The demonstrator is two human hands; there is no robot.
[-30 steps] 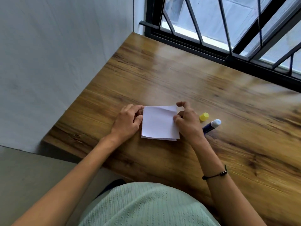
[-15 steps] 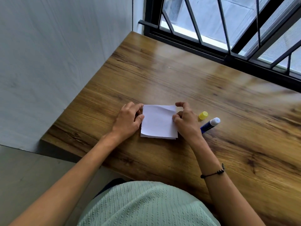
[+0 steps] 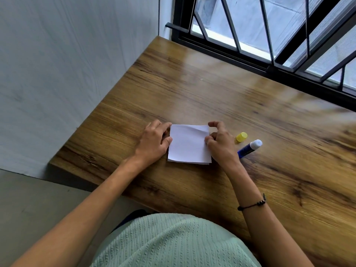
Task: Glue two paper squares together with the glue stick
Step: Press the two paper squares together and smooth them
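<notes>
Pinching stacked squares (image 3: 189,144) at both side edges, left hand (image 3: 154,142) and right hand (image 3: 221,143) curled; risking misalignment or wrinkling through uneven pressing.

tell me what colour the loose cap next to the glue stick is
Yellow. The cap lies on the table beside the blue glue stick, seen clearly in the head view.

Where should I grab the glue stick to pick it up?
Likely the blue barrel, pinched across its width from above. The glue stick lies flat on the table with its white uncapped tip pointing away, so stay off that end. The near end is hidden behind the right hand.
</notes>
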